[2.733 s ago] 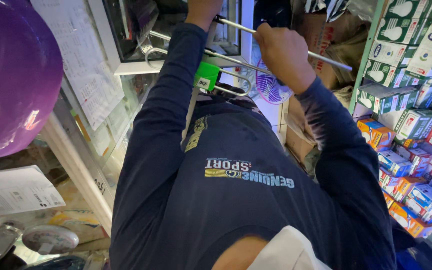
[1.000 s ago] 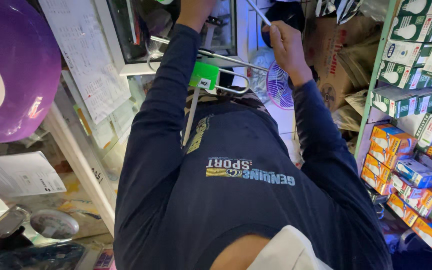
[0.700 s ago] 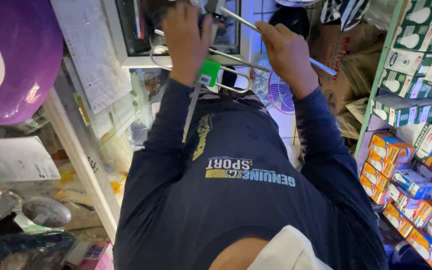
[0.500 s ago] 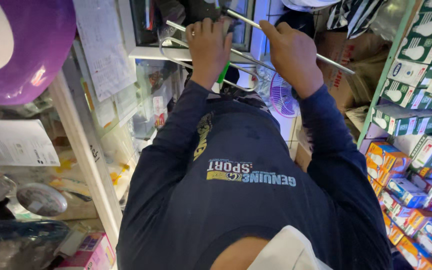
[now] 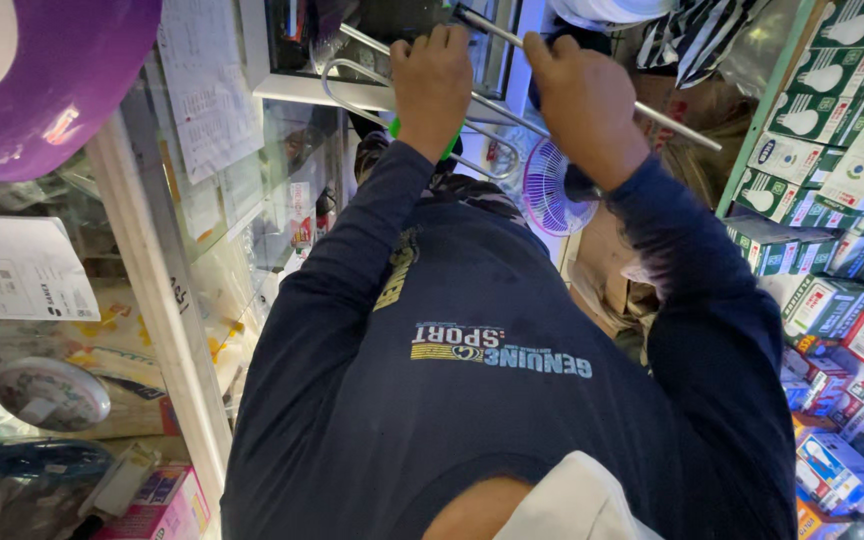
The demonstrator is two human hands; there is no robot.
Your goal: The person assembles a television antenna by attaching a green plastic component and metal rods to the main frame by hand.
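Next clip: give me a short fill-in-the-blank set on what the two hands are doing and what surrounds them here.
1. Both the left hand and the right hand grip a thin ____ rod.
2. Just below the right hand sits a small round ____ with a purple-and-white grille.
3. The shelves on the person's right are stacked with ____.
4. The big rounded object at upper left is ____ in colour.

Missing words: metal; fan; boxes; purple

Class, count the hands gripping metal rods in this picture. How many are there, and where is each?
2. The left hand grips the looped wire rod at top centre; the right hand holds the straight metal rod just beside it.
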